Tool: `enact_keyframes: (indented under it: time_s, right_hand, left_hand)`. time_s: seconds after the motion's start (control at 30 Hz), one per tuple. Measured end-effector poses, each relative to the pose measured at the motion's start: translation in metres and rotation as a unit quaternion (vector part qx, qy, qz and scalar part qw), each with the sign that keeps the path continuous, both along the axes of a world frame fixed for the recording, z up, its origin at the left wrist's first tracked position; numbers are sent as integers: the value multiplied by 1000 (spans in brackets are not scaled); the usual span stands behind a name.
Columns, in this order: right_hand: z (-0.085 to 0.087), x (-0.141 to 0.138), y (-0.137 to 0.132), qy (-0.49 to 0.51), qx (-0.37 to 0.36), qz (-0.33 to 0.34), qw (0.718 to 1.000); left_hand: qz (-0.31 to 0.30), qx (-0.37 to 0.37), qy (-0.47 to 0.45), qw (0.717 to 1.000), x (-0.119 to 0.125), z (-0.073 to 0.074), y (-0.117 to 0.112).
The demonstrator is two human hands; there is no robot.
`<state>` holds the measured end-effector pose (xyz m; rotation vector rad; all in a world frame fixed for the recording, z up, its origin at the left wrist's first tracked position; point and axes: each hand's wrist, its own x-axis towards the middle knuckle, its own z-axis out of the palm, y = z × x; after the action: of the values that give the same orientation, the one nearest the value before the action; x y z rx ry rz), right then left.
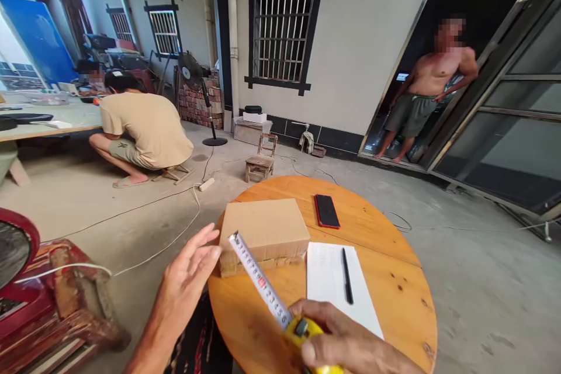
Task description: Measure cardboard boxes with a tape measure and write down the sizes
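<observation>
My right hand [346, 342] grips a yellow tape measure [302, 332] at the near edge of a round wooden table [394, 280]. Its white blade [258, 276] is pulled out up and to the left, its tip over the near corner of a flat cardboard box [263, 228]. My left hand [188, 277] is open with fingers stretched out, just left of the box and beside the blade, holding nothing. A sheet of white paper [328, 280] with a black pen [347, 267] on it lies right of the box. A black phone in a red case [326, 211] lies beyond it.
A person in a beige shirt [144, 128] crouches at a low table at the left. Another person [427, 87] stands in the doorway at right. A small wooden stool [260, 158], a standing fan [195, 79], floor cables [175, 216] and a red object [52, 292] are around.
</observation>
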<state>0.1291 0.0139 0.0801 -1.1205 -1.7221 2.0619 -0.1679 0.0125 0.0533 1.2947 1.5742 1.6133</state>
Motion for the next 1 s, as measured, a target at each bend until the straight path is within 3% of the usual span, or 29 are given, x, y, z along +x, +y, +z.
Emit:
enact_keyframes:
  time_s: [0.1,0.27,0.4,0.57,0.7,0.8,0.9,1.0]
  right_hand:
    - [3,11,-14,-94,42,-2,995]
    - [26,6,-20,-203,105,31,973]
    - [38,2,-18,-256,135,24,957]
    - [46,-15,-7,-274,238,10,932]
    - [58,-45,20,-268,377,26,886]
    - [62,-73,56,-214,494,38,842]
    - [56,-100,99,-207,560,33,801]
    - [46,-124,131,-212,581,53,784]
  left_hand:
    - [-49,-39,14,998,4,0,-6]
    - [-76,-76,0,994,25,0,-15]
    - [-94,-81,-60,991,39,5,-20]
    - [-109,-71,-67,989,52,10,-19]
    - [-60,21,3,998,59,12,-5]
    - [20,93,91,991,53,9,6]
    - [110,123,180,970,42,-5,10]
    - [143,112,276,944,39,-26,10]
